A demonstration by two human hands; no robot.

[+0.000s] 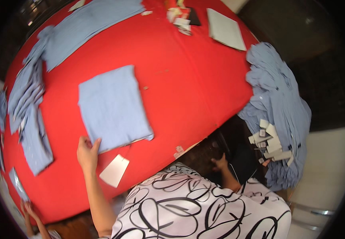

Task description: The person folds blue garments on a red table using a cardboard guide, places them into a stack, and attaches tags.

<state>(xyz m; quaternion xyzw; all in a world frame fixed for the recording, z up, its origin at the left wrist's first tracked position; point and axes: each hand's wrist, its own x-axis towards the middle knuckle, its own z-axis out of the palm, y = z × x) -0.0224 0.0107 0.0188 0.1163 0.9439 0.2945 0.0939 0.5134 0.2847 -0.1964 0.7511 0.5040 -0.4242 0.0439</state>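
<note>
A folded light-blue garment (113,107) lies on the red-covered table in front of me. My left hand (88,154) grips its near left corner between thumb and fingers. From the garment's near edge a blank-looking white hang tag (114,170) hangs on a thin string and rests on the red cloth. Off the table's edge, my right hand (220,163) is low at my side, with fingers apart and nothing visible in it; it is slightly blurred.
Blue garments (93,28) lie along the far left of the red table (180,91), others (33,115) at its left. At right hangs a heap of blue garments (276,99) with white tags (274,143). Pale sheets (226,30) lie far right. Another person's hands (29,209) show lower left.
</note>
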